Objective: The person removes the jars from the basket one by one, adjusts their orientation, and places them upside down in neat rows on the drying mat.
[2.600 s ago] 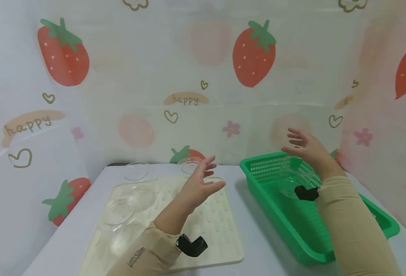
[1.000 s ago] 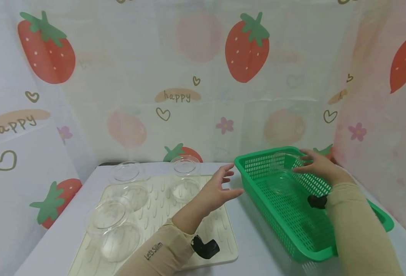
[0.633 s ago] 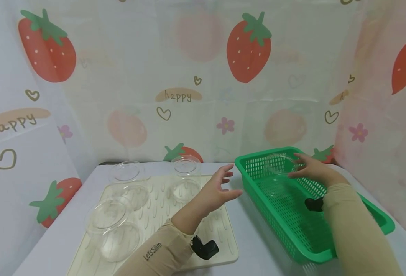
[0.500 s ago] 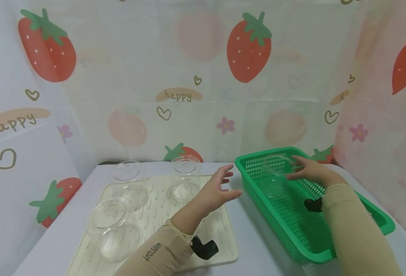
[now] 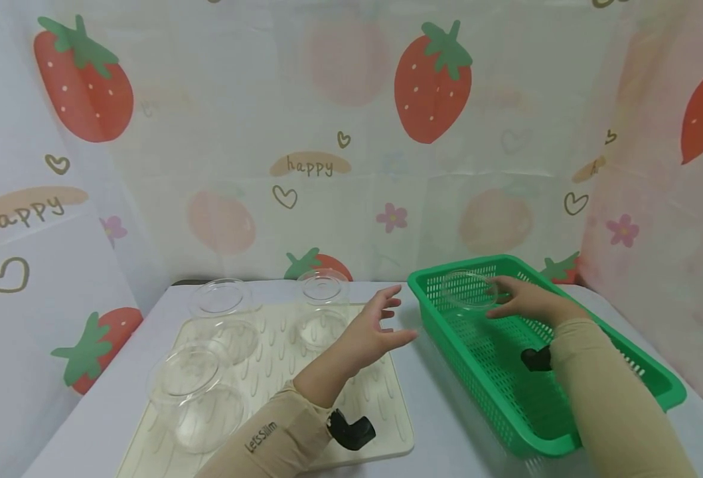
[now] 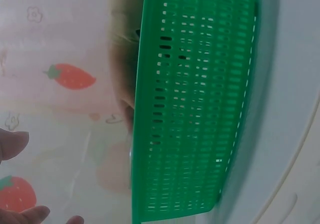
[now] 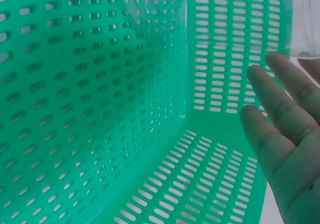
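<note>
Fingers (image 5: 499,287) of the right hand (image 5: 521,302) are curled at the rim of a clear bowl (image 5: 467,290), which is pinched and held above the far end of the green basket (image 5: 509,425), clear of its floor; the grip at the rim keeps the bowl level. In the right wrist view only the straight finger backs and a glass edge (image 7: 305,28) are shown. The left hand (image 5: 370,325) is held open, fingers spread and holding nothing, above the right edge of the cream mat (image 5: 381,411), between mat and basket.

On the mat side, glass bowls are set mouth down, apparently so they drain: four are counted, two near the far edge (image 5: 220,297) (image 5: 321,287) and two nearer (image 5: 186,372) (image 5: 234,338), though reflections make the count uncertain. One bowl is held, one basket and one mat lie on the desk (image 5: 441,425). A black wrist mount (image 5: 351,428) is worn on each sleeve, two in all.
</note>
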